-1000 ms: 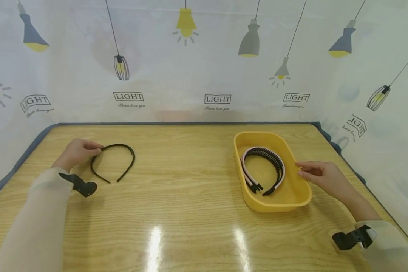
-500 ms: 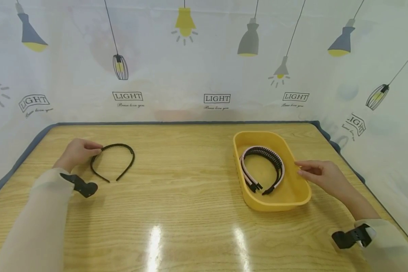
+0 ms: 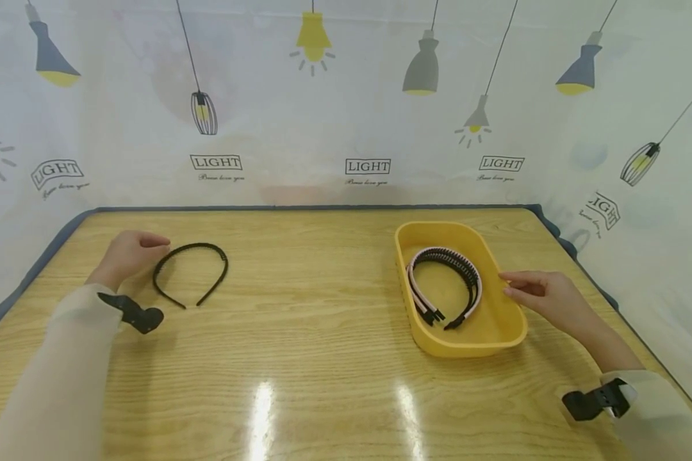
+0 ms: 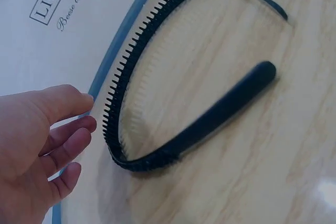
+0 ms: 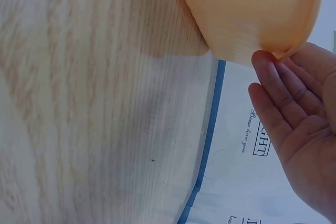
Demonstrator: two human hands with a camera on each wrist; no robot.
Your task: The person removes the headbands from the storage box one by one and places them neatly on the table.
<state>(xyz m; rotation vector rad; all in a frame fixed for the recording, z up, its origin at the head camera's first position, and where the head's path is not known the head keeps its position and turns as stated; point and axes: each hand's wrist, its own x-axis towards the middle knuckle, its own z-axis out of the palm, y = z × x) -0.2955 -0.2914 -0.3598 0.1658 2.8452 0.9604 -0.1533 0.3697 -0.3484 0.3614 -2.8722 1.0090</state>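
Observation:
A black headband (image 3: 227, 263) with comb teeth along its inner side lies on the left of the table. My left hand (image 3: 128, 258) is just beside its left curve. In the left wrist view, a narrow gap separates the loosely bent fingers (image 4: 67, 100) from the headband (image 4: 226, 111). On the right stands a yellow plastic basket (image 3: 461, 349), its rim pinched by my right hand (image 3: 546, 298) at the right side. Inside are several headbands, black toothed ones (image 3: 459, 264) and pink ones (image 3: 416, 282), nested together. The right wrist view shows fingertips against the basket's outer wall (image 5: 247, 19).
The wood-grain table (image 3: 311, 307) carries glare spots near its front. A white cloth (image 3: 300, 141) printed with lamps rises behind it and at the sides, with a dark blue strip (image 3: 323, 207) along the table's edge.
My left fingers have let go of the black headband and drawn slightly back to the left. The headband stays where it lay. My right hand and the basket hold still.

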